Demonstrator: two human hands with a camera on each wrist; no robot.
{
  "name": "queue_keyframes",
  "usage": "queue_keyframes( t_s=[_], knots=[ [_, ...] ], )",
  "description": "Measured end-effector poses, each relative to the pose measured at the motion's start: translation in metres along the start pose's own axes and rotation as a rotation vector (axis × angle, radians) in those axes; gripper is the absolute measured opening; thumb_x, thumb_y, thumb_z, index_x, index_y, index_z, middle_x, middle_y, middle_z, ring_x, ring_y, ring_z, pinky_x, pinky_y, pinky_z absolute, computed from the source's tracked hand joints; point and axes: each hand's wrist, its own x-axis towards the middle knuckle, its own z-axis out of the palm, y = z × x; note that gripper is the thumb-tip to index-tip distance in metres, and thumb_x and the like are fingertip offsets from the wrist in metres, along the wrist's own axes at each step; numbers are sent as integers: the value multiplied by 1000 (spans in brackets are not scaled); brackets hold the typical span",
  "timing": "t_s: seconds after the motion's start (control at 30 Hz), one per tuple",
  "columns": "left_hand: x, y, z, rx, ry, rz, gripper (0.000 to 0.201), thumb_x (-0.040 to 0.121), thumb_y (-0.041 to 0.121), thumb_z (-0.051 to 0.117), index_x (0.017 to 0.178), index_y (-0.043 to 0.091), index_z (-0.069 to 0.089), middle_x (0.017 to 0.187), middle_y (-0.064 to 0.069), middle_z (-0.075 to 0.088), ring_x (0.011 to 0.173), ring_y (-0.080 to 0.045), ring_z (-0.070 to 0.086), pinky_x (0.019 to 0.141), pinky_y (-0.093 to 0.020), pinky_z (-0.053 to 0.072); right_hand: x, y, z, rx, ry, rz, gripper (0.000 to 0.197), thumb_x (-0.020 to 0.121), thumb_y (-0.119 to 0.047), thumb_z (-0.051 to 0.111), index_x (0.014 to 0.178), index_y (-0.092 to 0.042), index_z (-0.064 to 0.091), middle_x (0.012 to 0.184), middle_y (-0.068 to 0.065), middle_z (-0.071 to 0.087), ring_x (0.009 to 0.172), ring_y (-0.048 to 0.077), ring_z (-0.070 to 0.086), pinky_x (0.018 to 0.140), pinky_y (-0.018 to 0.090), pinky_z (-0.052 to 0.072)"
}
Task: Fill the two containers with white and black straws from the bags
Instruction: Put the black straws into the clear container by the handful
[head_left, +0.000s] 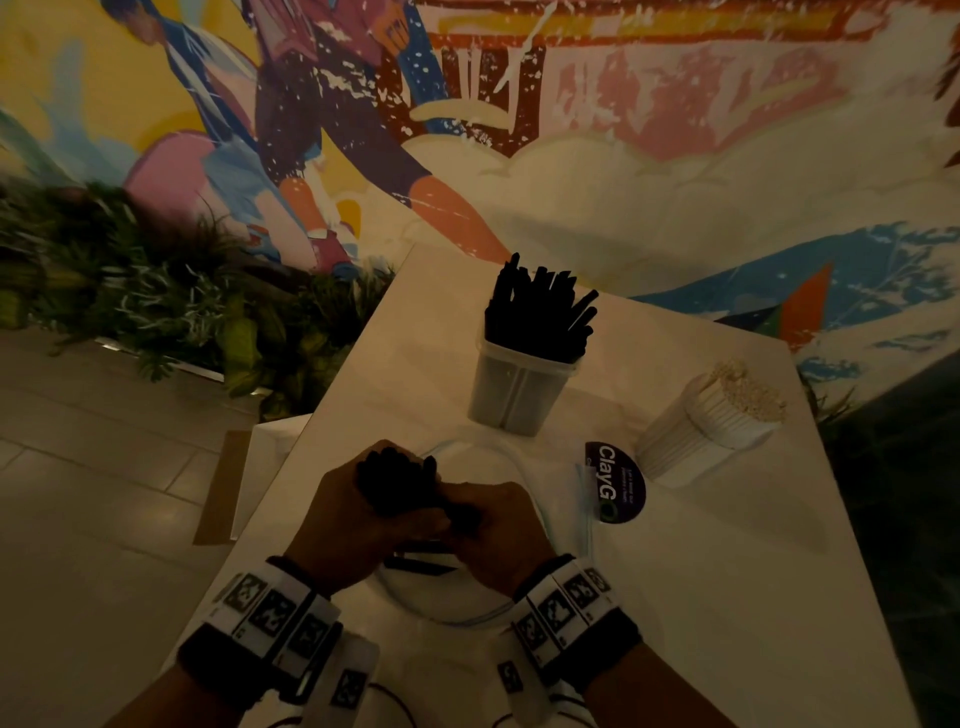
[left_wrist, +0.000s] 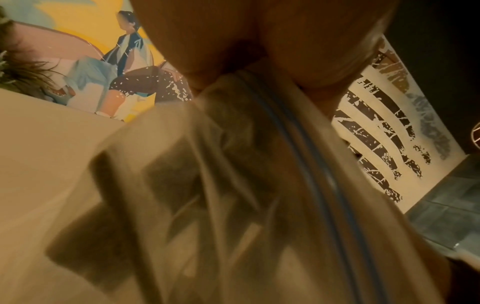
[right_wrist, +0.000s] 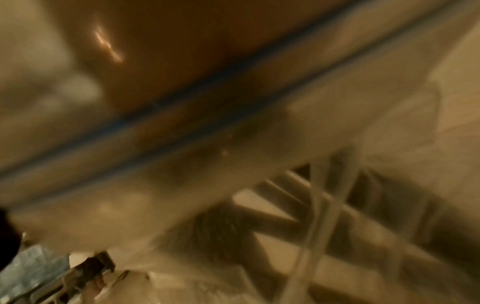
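Observation:
Both hands meet over a clear zip bag (head_left: 467, 603) lying on the white table (head_left: 727, 571). My left hand (head_left: 353, 514) grips a bundle of black straws (head_left: 395, 483) that sticks up above its fingers. My right hand (head_left: 493, 525) holds the lower part of the same bundle. Behind them a clear container (head_left: 514, 389) stands upright, packed with black straws (head_left: 540, 306). At the right a second container (head_left: 701, 426) holds white straws (head_left: 748, 395) and leans to the right. Both wrist views are blurred: the bag's plastic with its blue zip line (left_wrist: 306, 156) and dark straws (right_wrist: 298, 207) inside.
A dark round label reading ClayGo (head_left: 615, 480) lies between the bag and the white straws. Plants (head_left: 130, 291) and a tiled floor (head_left: 93, 467) are left of the table. A painted mural wall (head_left: 571, 104) rises behind it. A brown board (head_left: 221, 488) lies at the table's left edge.

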Motion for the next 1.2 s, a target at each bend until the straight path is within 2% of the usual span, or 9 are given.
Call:
queue_keyframes(
  t_s=[0.13,0.23,0.37,0.53,0.67,0.8,0.9,1.0,1.2],
  knots=[
    [2,6,4,68,42,48,49,48,53,80,80,17,67,84,4,67,77,-6,65,70,-16,52,-2,1,-1,172,41,97,32,83,-43,67,113,-30,64,92,6,74,86,15,70,76,34,57],
    [3,9,5,71,39,72,45,54,60,77,79,25,66,82,6,67,77,-7,65,71,-17,52,0,-1,-8,324,51,163,21,82,-15,72,98,-29,74,88,2,74,83,9,68,78,25,55],
    [5,9,4,136,57,72,38,54,46,78,77,20,65,82,3,65,75,-8,64,72,-18,51,3,-4,-12,420,106,190,11,71,-25,75,81,-20,75,80,-5,72,81,14,68,76,27,54],
    [4,5,1,271,96,31,28,62,19,85,79,12,64,85,10,65,76,-2,62,69,-4,44,10,-9,-18,551,234,295,28,78,20,61,74,-7,53,71,0,69,76,16,66,71,26,55],
    [1,1,-1,313,84,32,23,64,9,83,76,12,64,83,11,65,75,-2,61,68,-4,42,13,-19,-22,535,354,219,32,78,20,59,74,-12,53,77,10,66,80,24,66,75,31,56],
    [0,0,-3,288,95,17,35,57,44,70,76,16,63,82,10,65,75,-4,62,70,-9,47,11,-16,-18,467,365,207,32,77,18,62,71,-12,54,78,8,65,81,19,65,77,22,52],
    [-1,-3,-5,298,98,24,36,56,47,66,75,17,63,80,8,65,74,-7,63,72,-17,50,9,-14,-20,401,383,211,28,78,11,68,69,-13,54,74,0,65,76,17,64,74,20,51],
    [0,-6,-4,331,99,44,35,57,48,65,73,16,61,82,8,63,74,-5,61,70,-11,47,10,-13,-22,394,396,188,21,77,-2,69,70,-14,54,74,4,65,73,21,62,72,27,53],
    [3,-4,-1,371,116,58,34,59,37,70,74,8,60,83,6,62,76,-7,60,67,-6,44,2,3,-4,298,282,415,26,76,-14,68,62,-32,55,75,18,62,76,35,62,79,53,50]
  ],
)
